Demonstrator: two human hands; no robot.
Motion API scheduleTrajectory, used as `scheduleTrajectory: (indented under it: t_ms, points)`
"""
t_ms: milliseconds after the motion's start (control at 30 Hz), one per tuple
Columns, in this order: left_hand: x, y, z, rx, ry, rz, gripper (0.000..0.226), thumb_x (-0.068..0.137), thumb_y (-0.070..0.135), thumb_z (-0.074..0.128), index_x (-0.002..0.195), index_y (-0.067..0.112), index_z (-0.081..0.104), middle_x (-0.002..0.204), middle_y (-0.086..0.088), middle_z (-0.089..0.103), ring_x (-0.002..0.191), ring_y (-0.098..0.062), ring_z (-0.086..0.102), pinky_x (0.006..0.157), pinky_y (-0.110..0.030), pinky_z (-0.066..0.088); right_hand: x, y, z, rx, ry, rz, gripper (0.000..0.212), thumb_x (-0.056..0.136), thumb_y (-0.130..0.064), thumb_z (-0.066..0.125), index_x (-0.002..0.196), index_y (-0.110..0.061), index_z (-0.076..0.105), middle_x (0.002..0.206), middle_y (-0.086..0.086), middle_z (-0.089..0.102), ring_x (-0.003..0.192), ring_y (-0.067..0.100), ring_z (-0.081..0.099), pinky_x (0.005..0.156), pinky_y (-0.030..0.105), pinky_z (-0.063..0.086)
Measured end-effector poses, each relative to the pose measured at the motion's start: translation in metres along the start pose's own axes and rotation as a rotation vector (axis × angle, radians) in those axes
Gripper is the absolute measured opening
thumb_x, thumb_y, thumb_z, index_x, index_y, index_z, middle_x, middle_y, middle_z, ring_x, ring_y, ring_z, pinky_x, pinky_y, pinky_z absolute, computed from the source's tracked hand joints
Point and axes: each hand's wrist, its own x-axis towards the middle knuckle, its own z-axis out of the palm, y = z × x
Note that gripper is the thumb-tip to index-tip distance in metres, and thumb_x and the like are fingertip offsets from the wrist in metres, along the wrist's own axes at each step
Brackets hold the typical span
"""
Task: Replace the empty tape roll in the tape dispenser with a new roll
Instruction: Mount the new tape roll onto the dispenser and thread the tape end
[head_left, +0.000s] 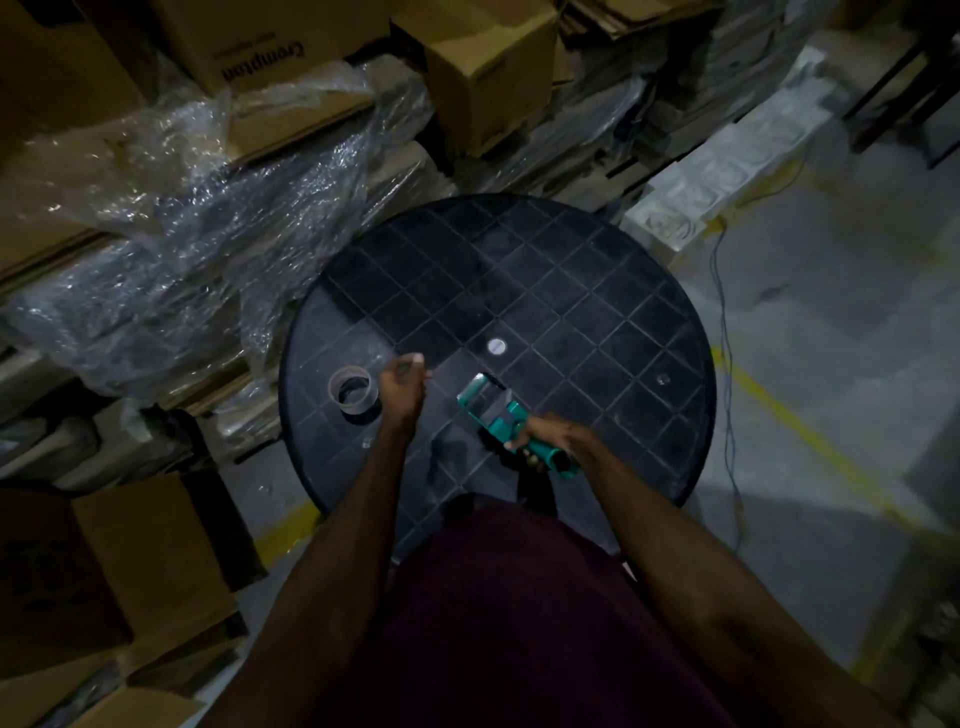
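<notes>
A person stands over a round black bench (597, 291) with a diamond grid on its top and a small pale disc (496, 346) at the centre. The right hand (550, 441) has its fingers wrapped around the handle of a teal dispenser (498, 413), which is tilted with its head pointing up and left over the near middle of the bench. I cannot tell whether the dispenser rests on the bench or is held just above it, and the dim light hides whether any roll sits in its frame.

The left hand (402, 387) hovers between the dispenser and a tape roll (352, 393). Its fingers are curled loosely and seem to pinch something thin near the tips, but the frame is too dark and blurred to tell what, or whether they grip at all. The roll lies flat on the left part of the bench, just beside the left hand, with its hollow core facing up; it looks thin-walled and brownish.

Behind the bench, cardboard boxes (488, 73) are stacked, some under crumpled clear plastic wrap (208, 218). More boxes stand at lower left. The concrete floor (831, 364) at right carries yellow lines and a thin cable (727, 364)
</notes>
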Motion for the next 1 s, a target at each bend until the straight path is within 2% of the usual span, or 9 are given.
scheduleTrajectory:
  t_ms: [67, 133, 267, 367, 467, 567, 700, 867, 1000]
  points:
    - [0.002, -0.009, 0.002, 0.181, -0.034, -0.083, 0.036, 0.093, 0.035, 0.060, 0.063, 0.016, 0.058, 0.060, -0.007, 0.055, 0.052, -0.013, 0.052, 0.056, -0.024, 0.041, -0.003, -0.008, 0.004, 0.076, -0.002, -0.010, 0.009, 0.075, -0.011, 0.064, 0.081, -0.006, 0.062, 0.062, 0.006, 0.059, 0.050, 0.016, 0.052, 0.050, 0.025, 0.045]
    - [-0.003, -0.015, 0.007, 0.344, -0.132, -0.186, 0.043, 0.086, 0.045, 0.057, 0.057, 0.014, 0.057, 0.054, -0.006, 0.054, 0.051, -0.018, 0.050, 0.058, -0.025, 0.040, -0.002, -0.019, 0.006, 0.214, -0.018, -0.052, 0.011, 0.067, -0.013, 0.058, 0.076, -0.008, 0.055, 0.058, 0.006, 0.055, 0.050, 0.017, 0.049, 0.049, 0.028, 0.042]
    - [-0.038, 0.013, 0.031, 0.263, -0.490, -0.427, 0.030, 0.101, 0.029, 0.050, 0.075, 0.017, 0.061, 0.053, 0.007, 0.058, 0.045, -0.006, 0.047, 0.046, -0.017, 0.034, 0.017, -0.037, -0.001, 0.405, 0.060, -0.131, 0.031, 0.061, -0.023, 0.064, 0.089, -0.009, 0.061, 0.073, 0.009, 0.062, 0.061, 0.023, 0.057, 0.059, 0.033, 0.047]
    - [-0.058, 0.029, 0.046, 0.153, -0.645, -0.504, 0.034, 0.101, 0.036, 0.045, 0.076, 0.019, 0.060, 0.055, 0.007, 0.060, 0.048, -0.007, 0.054, 0.055, -0.023, 0.043, -0.002, -0.054, 0.009, 0.480, 0.085, -0.183, 0.016, 0.069, -0.022, 0.060, 0.079, -0.010, 0.062, 0.073, 0.010, 0.061, 0.064, 0.025, 0.056, 0.064, 0.035, 0.047]
    - [-0.068, 0.040, 0.054, 0.034, -0.655, -0.547, 0.030, 0.100, 0.030, 0.041, 0.092, 0.014, 0.065, 0.072, 0.000, 0.072, 0.061, -0.012, 0.067, 0.059, -0.026, 0.054, -0.010, -0.057, 0.014, 0.508, 0.121, -0.213, 0.014, 0.078, -0.018, 0.058, 0.082, -0.007, 0.066, 0.071, 0.012, 0.066, 0.065, 0.028, 0.060, 0.066, 0.037, 0.049]
    - [-0.072, 0.041, 0.058, -0.054, -0.612, -0.536, 0.035, 0.103, 0.029, 0.036, 0.106, 0.010, 0.065, 0.092, -0.009, 0.071, 0.072, -0.016, 0.069, 0.060, -0.025, 0.059, -0.008, -0.058, 0.012, 0.488, 0.194, -0.278, 0.040, 0.066, -0.024, 0.068, 0.100, -0.004, 0.068, 0.086, 0.016, 0.070, 0.075, 0.030, 0.064, 0.076, 0.042, 0.053]
    - [-0.074, 0.038, 0.061, 0.005, -0.546, -0.482, 0.045, 0.104, 0.034, 0.037, 0.124, 0.004, 0.063, 0.106, -0.016, 0.070, 0.077, -0.019, 0.068, 0.064, -0.026, 0.056, -0.009, -0.057, 0.013, 0.471, 0.271, -0.354, 0.021, 0.081, -0.007, 0.069, 0.102, -0.004, 0.065, 0.091, 0.013, 0.071, 0.076, 0.026, 0.067, 0.077, 0.042, 0.057]
    - [-0.078, 0.037, 0.065, -0.015, -0.526, -0.474, 0.044, 0.102, 0.032, 0.039, 0.126, 0.004, 0.063, 0.107, -0.015, 0.071, 0.078, -0.020, 0.069, 0.063, -0.027, 0.057, -0.003, -0.049, 0.009, 0.443, 0.290, -0.368, 0.031, 0.075, -0.010, 0.079, 0.104, -0.005, 0.069, 0.102, 0.016, 0.075, 0.088, 0.030, 0.072, 0.083, 0.047, 0.059]
    - [-0.080, 0.040, 0.063, -0.196, -0.570, -0.551, 0.047, 0.100, 0.049, 0.044, 0.124, 0.014, 0.064, 0.116, -0.012, 0.072, 0.090, -0.023, 0.071, 0.069, -0.032, 0.060, -0.006, -0.049, 0.006, 0.436, 0.327, -0.371, 0.025, 0.076, -0.008, 0.080, 0.098, -0.005, 0.069, 0.102, 0.017, 0.074, 0.092, 0.031, 0.072, 0.085, 0.048, 0.059]
